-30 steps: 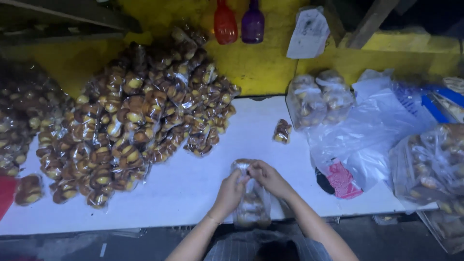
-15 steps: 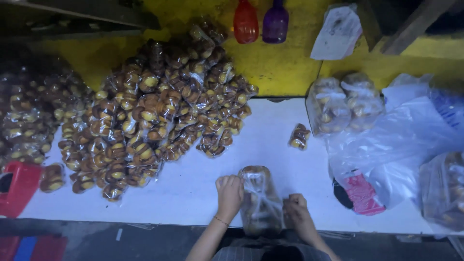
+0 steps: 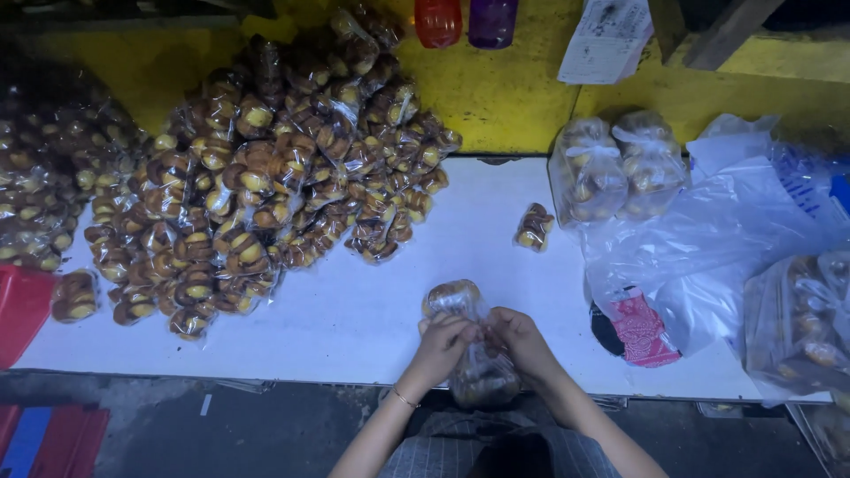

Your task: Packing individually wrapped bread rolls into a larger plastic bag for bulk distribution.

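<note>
Far to the left of the grip, a red tray (image 3: 22, 310) sits at the table (image 3: 372, 310) corner, and a big heap of wrapped pastry packs (image 3: 257, 177) covers the left half of the white top, reaching back to the yellow wall (image 3: 505, 97). Between this heap and the hands there is a bare strip of table, open for moving.

At the front edge, the left hand (image 3: 443, 347) and the right hand (image 3: 522, 341) meet over a clear bag of pastries (image 3: 474, 354). Both hands pinch the plastic of the bag in its middle, fingertips pressed together and almost touching each other. The bag lies across the table edge: its upper end is on the white top, its lower end hangs over toward the person's lap.

Behind the grip and a little right, one single pastry pack (image 3: 535, 226) lies alone. Further right are two filled tied bags (image 3: 615, 168) and loose clear plastic sheets (image 3: 708, 239).

Compared with half a second ago, the hands are now closer together; before, they were apart at the two sides of the bag.
</note>
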